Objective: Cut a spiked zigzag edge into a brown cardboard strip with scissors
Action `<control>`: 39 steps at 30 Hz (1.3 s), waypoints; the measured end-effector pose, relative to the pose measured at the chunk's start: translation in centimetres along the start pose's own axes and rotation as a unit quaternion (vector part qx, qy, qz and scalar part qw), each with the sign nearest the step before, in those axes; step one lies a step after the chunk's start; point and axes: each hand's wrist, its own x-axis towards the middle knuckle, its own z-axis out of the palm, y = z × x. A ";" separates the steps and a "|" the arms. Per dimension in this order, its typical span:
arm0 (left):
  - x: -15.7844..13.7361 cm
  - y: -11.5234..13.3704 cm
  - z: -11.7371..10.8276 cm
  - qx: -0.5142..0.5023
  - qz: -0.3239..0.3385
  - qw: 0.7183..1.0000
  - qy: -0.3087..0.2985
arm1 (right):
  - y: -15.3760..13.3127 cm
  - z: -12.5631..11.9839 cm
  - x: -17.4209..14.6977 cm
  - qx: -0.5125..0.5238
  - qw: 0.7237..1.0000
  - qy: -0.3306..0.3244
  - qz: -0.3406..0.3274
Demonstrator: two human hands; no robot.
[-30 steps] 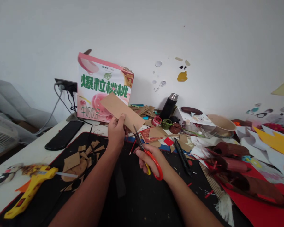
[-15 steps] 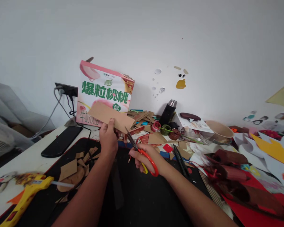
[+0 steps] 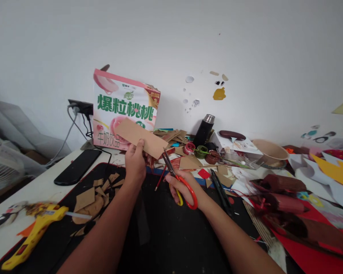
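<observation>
the cardboard strip [image 3: 143,134] is up before the pink-topped carton [image 3: 124,85], pinched in the left hand's [image 3: 135,165] fingers; the right hand's [image 3: 185,187] fingers grip scissors [image 3: 172,171] near its end. blade pressure could twist it about that single pinch.

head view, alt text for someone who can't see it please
A person's left hand holds a brown cardboard piece, and the right hand holds red-and-yellow scissors near its end, above a black mat. A yellow glue gun and cardboard scraps lie to the left; a pink-and-white box stands behind.
</observation>
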 end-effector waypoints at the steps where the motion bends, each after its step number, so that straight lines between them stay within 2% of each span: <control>1: 0.0 0.0 0.0 0.005 0.004 1.000 -0.003 | 0.0 0.0 0.0 -0.005 1.000 -0.002 0.003; 7: 0.8 0.1 0.5 -0.014 -0.010 1.000 0.024 | 0.2 -0.3 -0.2 -0.004 1.000 -0.011 -0.001; 15: 1.8 0.4 3.5 0.007 -0.047 0.997 -0.052 | 0.0 -0.8 -0.2 0.007 1.000 -0.014 -0.022; 21: 0.7 -0.4 1.6 0.020 -0.041 0.998 -0.050 | 0.4 -1.1 -0.1 0.006 1.000 0.012 -0.013; 24: 0.9 -0.3 0.8 0.019 -0.026 0.998 -0.056 | 0.5 -0.9 0.0 0.010 1.000 0.002 0.001; 31: 2.0 -0.1 0.7 0.020 -0.036 0.997 -0.060 | 0.5 -0.8 0.0 -0.018 1.000 -0.002 -0.002; 39: 1.7 0.6 0.3 0.058 0.021 0.996 -0.066 | 0.4 -0.6 -0.1 -0.014 1.000 0.002 0.011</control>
